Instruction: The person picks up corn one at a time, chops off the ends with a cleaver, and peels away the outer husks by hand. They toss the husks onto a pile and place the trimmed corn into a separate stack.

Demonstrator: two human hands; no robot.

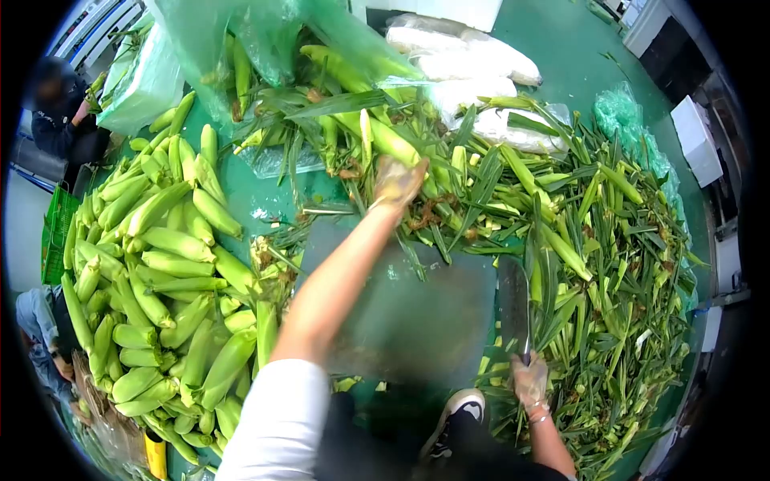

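Observation:
My left hand (399,184), in a thin glove, reaches across to the far heap and closes around the lower end of a green ear of corn (391,144) still in its husk. Its fingertips are partly hidden by leaves. My right hand (529,381), also gloved, grips the handle of a broad-bladed knife (513,301) whose blade points away from me, beside the leaf pile. Between my arms lies a dark cutting board (413,313), blurred in its middle. More unhusked corn with long leaves surrounds my left hand.
Trimmed corn ears (176,264) are heaped at left; cut leaves and stalks (618,321) pile up at right. A green plastic bag (265,32) and white wrapped packages (473,64) sit at the back. Another person (60,112) is at far left, near a green crate (58,228).

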